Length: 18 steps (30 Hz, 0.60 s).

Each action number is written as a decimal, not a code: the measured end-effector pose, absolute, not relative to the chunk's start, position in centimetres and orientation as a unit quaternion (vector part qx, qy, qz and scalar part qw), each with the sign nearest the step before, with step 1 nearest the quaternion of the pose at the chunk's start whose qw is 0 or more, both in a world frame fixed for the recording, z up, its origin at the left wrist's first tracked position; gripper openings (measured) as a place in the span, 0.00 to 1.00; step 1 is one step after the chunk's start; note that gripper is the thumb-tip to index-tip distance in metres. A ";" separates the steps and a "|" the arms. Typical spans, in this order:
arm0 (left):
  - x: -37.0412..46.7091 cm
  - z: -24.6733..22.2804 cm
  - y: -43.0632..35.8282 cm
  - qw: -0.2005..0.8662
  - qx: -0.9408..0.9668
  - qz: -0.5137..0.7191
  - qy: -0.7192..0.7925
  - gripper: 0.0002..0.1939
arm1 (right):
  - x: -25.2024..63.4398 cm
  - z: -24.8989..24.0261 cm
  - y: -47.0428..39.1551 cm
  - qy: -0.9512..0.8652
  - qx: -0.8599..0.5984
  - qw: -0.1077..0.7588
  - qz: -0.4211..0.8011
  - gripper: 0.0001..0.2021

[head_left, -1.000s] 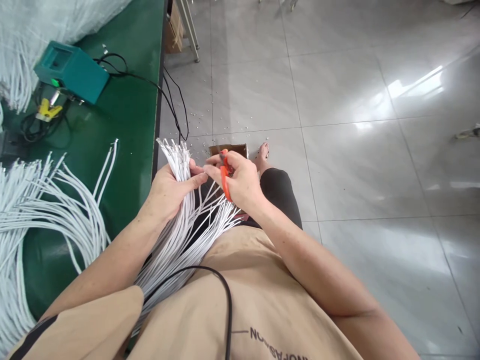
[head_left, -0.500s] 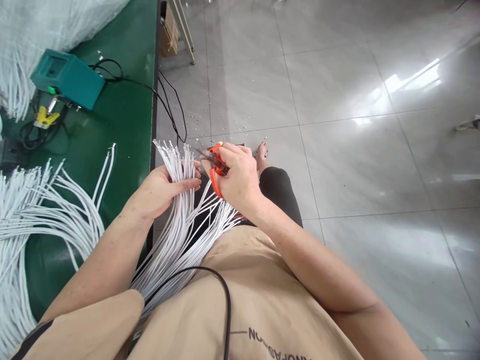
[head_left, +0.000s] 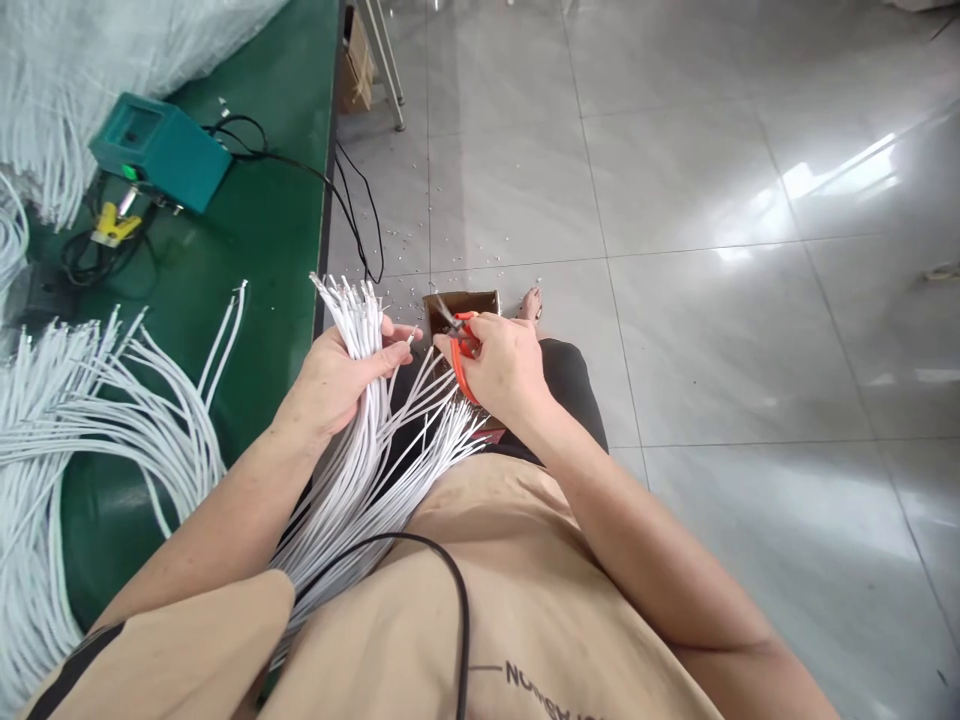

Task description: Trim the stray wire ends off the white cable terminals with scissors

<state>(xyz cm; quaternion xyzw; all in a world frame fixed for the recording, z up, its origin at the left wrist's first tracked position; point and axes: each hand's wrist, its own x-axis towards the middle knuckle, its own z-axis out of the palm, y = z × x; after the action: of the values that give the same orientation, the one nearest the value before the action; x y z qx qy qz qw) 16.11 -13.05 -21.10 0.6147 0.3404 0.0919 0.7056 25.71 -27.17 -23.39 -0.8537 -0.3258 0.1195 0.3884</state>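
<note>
My left hand is wrapped round a thick bundle of white wires, whose stripped ends stick up above the fingers. Between its thumb and fingertips the end of a single wire shows. To the right, my right hand is closed on red-handled scissors or cutters, their metal blades pointing up and left, apart from the bundle. More loose white wires fan out across my lap, below the blades.
On the green table at the left are a teal device, a yellow clamp and more white wires. An open cardboard box stands between my legs. Small scraps are scattered over the floor.
My right hand and the cutters have moved right, away from the bundle. One wire end now shows at my left fingertips. The cardboard box is more visible, and the view has shifted slightly.
</note>
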 end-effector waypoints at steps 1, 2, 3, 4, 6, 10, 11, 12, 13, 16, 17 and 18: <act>16.1 -21.1 -13.1 0.701 0.614 0.097 0.349 0.15 | 25.6 -23.6 -27.3 -0.339 -0.864 0.361 0.094 0.16; 16.1 -21.1 -13.1 0.697 0.613 0.104 0.357 0.16 | 25.5 -23.9 -27.4 -0.350 -0.870 0.339 0.081 0.15; 16.1 -21.0 -13.1 0.693 0.613 0.108 0.365 0.16 | 25.4 -24.0 -27.4 -0.358 -0.873 0.323 0.078 0.14; 16.1 -21.0 -13.2 0.689 0.612 0.112 0.370 0.17 | 25.3 -24.1 -27.4 -0.363 -0.874 0.313 0.081 0.14; 16.1 -21.0 -13.3 0.684 0.613 0.116 0.378 0.17 | 25.0 -24.1 -27.2 -0.366 -0.877 0.300 0.086 0.15; 16.1 -21.1 -13.5 0.684 0.617 0.129 0.368 0.16 | 24.8 -23.5 -26.9 -0.374 -0.879 0.280 0.098 0.17; 16.1 -21.2 -13.6 0.686 0.617 0.132 0.362 0.16 | 24.8 -23.3 -26.8 -0.377 -0.879 0.276 0.099 0.17; 16.1 -21.3 -13.6 0.690 0.616 0.136 0.355 0.15 | 24.7 -23.2 -26.8 -0.379 -0.879 0.271 0.098 0.17; 16.1 -21.3 -13.6 0.696 0.613 0.139 0.348 0.15 | 24.6 -23.1 -26.8 -0.382 -0.879 0.267 0.097 0.17; 16.1 -21.4 -13.7 0.706 0.607 0.147 0.334 0.16 | 24.4 -22.9 -26.7 -0.388 -0.881 0.254 0.099 0.16; 16.1 -21.4 -13.7 0.706 0.608 0.147 0.331 0.16 | 24.3 -22.9 -26.7 -0.389 -0.881 0.251 0.102 0.16; 16.0 -21.4 -13.7 0.705 0.610 0.147 0.330 0.16 | 24.2 -22.8 -26.7 -0.390 -0.880 0.249 0.105 0.17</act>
<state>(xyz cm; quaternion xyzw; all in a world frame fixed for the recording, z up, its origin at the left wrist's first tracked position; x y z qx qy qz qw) 16.05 -13.75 -21.39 0.6102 0.3295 0.1468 0.7054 24.24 -26.74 -22.85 -0.8803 -0.3901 0.1048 0.2490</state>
